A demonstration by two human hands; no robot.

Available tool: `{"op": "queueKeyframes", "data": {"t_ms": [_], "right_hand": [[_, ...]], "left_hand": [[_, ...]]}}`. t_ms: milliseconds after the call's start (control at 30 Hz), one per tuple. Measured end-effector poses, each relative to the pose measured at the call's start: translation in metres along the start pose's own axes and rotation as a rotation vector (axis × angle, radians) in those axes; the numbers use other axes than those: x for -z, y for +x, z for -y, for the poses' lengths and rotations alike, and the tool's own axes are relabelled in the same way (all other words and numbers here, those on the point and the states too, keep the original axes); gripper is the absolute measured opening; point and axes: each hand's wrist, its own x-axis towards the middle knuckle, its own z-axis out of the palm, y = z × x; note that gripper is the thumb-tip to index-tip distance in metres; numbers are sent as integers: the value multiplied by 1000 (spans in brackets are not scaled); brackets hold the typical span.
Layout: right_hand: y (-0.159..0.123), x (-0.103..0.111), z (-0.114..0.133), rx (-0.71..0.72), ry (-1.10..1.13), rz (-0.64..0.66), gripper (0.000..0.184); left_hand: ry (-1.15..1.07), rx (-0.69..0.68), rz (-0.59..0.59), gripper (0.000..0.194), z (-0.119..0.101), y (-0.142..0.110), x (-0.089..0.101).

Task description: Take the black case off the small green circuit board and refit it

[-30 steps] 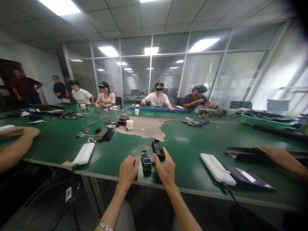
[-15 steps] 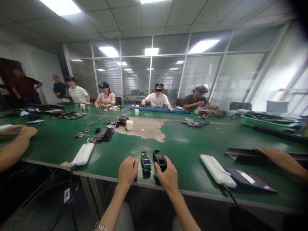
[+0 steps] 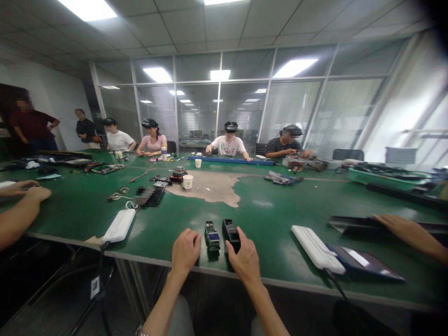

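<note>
Black housing (image 3: 229,227) and green circuit board (image 3: 211,236) side by side, bottom centre of the frame.
Both long axes run away from the wearer, far ends slightly left; the housing has come nearer the counter's (image 3: 276,261) edge. Right fingers (image 3: 233,239) grasp its near part; left fingers (image 3: 198,243) curl loosely, empty.

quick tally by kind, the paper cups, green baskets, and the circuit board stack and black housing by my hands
paper cups: 2
green basket: 1
circuit board stack: 1
black housing: 1
total: 5
</note>
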Motion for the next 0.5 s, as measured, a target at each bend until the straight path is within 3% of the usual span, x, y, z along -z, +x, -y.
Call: {"op": "queueKeyframes", "data": {"t_ms": [200,367,500], "right_hand": [[4,5,9,-87,15,37,64],[23,24,44,-118,173,33,63],[33,26,72,-95,212,66,62]], "left_hand": [[2,30,-2,30,1,2,-2],[4,48,0,29,1,2,-1],[14,51,4,29,1,2,1]]}}
